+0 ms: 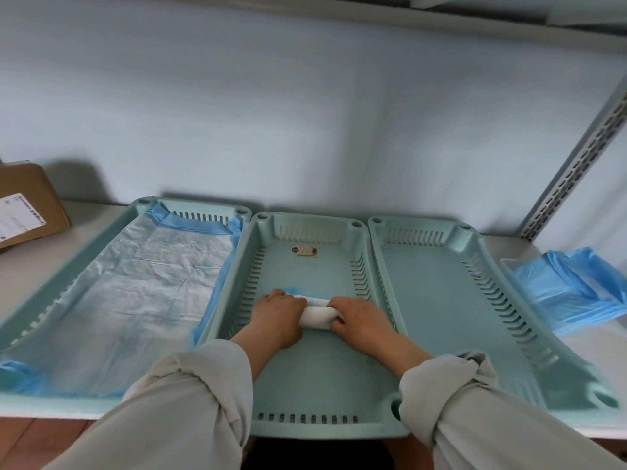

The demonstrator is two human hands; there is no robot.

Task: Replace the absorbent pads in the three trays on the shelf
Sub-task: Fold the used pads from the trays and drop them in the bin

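Both hands, left hand (278, 315) and right hand (359, 317), grip our rolled pad (317, 315) in the middle tray (305, 427); uneven unrolling could leave it crooked.

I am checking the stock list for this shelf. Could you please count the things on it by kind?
Trays: 3, left tray, middle tray, right tray
Flat pad in the left tray: 1
Rolled pad held by both hands: 1
Blue plastic bundle: 1
Cardboard box: 1
Total: 7
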